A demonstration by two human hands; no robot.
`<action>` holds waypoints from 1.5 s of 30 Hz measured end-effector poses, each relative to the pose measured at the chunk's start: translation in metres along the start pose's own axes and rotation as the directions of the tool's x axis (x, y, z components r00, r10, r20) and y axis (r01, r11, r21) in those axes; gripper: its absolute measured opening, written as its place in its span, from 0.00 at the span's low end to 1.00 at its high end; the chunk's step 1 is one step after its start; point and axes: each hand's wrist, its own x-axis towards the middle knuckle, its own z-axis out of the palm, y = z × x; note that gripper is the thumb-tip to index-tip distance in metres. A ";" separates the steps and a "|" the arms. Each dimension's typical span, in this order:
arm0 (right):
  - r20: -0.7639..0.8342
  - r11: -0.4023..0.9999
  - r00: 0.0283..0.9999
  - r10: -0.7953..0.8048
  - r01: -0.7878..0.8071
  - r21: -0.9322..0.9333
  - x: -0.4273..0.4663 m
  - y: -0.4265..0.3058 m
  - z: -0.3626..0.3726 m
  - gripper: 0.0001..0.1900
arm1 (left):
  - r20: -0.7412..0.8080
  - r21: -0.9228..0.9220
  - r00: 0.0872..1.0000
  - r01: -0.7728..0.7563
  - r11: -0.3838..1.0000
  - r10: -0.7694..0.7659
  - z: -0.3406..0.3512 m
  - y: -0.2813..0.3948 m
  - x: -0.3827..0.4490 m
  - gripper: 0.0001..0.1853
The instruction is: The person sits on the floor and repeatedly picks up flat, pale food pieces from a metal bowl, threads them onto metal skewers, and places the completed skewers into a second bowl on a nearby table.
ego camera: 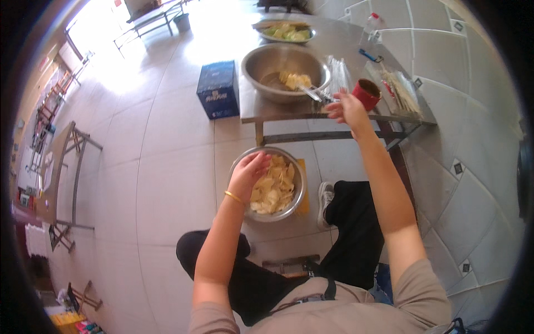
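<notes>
My left hand (253,167), with a gold-coloured bangle at the wrist, hovers over a metal bowl (301,200) on the floor. Pale yellow flat slices (273,194) fill that bowl; whether my curled fingers hold one is unclear. At the front edge of a metal table (250,115), my right hand (345,109) has its fingers apart, with nothing visible in them. Beside it stands a red cylindrical container (367,95). A large metal basin (260,85) holds folded yellow pieces (295,80), with pale stick ends (312,92) jutting over its rim towards my right hand.
Behind the basin is a dish of pale green food (288,33). Thin sticks (340,77), bagged wooden skewers (398,89), a blue tool (369,55) and a clear bottle (370,27) lie or stand rightward. A blue box (218,89) stands left of the table; the tiled wall (438,54) borders its right.
</notes>
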 end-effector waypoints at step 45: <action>0.453 0.993 0.887 0.089 -0.116 0.031 -0.163 0.101 0.070 0.12 | -0.226 0.097 0.964 -0.120 0.988 0.140 -0.033 -0.017 0.025 0.14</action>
